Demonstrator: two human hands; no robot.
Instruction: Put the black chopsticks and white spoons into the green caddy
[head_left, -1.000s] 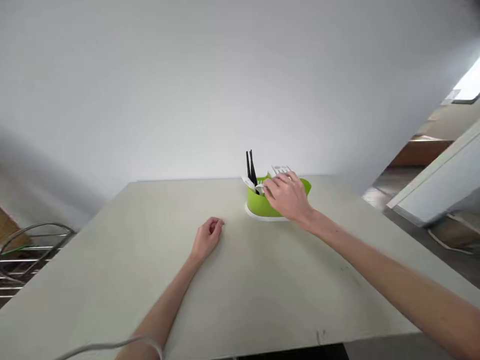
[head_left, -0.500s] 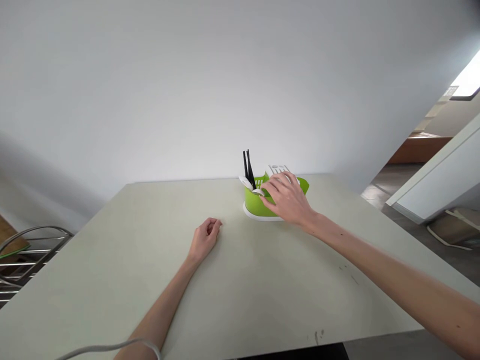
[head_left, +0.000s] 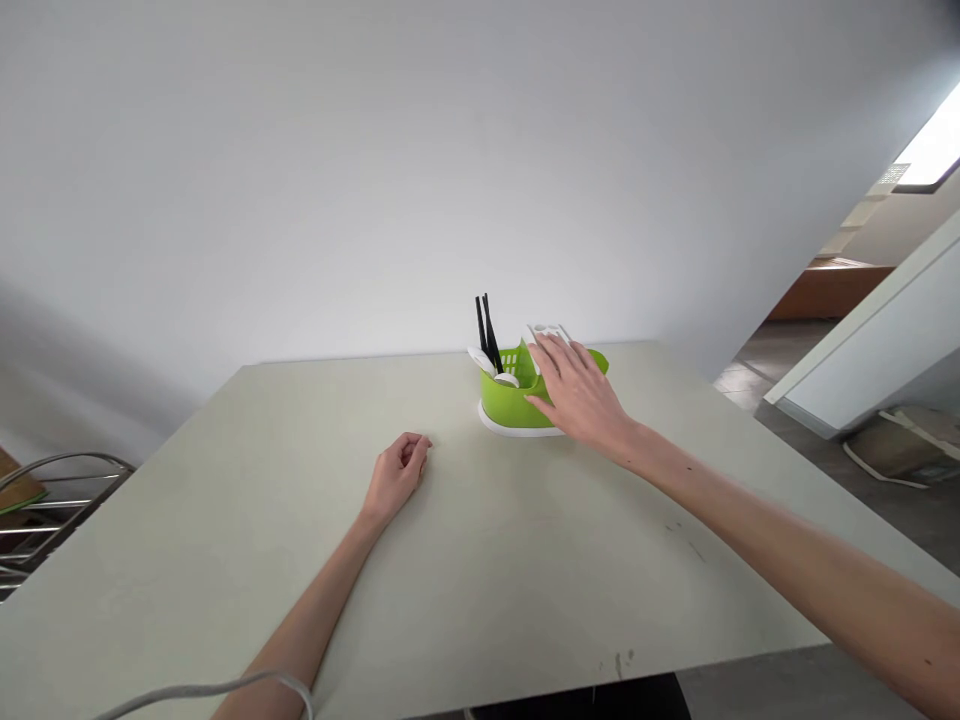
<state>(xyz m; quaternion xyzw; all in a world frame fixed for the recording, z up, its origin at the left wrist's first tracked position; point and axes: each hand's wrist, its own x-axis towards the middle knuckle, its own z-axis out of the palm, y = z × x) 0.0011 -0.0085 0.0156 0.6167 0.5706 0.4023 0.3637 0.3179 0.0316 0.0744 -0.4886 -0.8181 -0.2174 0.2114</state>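
A lime green cutlery caddy (head_left: 506, 404) on a white base stands at the far middle of the pale table (head_left: 480, 560). Black utensil handles (head_left: 484, 330) stick up from its left end, with white spoons (head_left: 495, 370) beside them. My right hand (head_left: 577, 392) reaches over the caddy's right part, fingers stretched toward white utensils (head_left: 546, 332) at the back, nothing gripped that I can see. My left hand (head_left: 396, 472) rests on the table to the caddy's near left, fingers loosely curled, holding nothing visible.
A plain white wall runs behind the table. A metal wire rack (head_left: 45, 500) stands off the table's left side. A white cable (head_left: 202, 692) crosses my left forearm at the bottom. A white panel (head_left: 862, 340) and floor items lie to the right.
My right hand has lifted off the caddy's front and stretched its fingers over the back. The view has shifted slightly. My left hand stays still.
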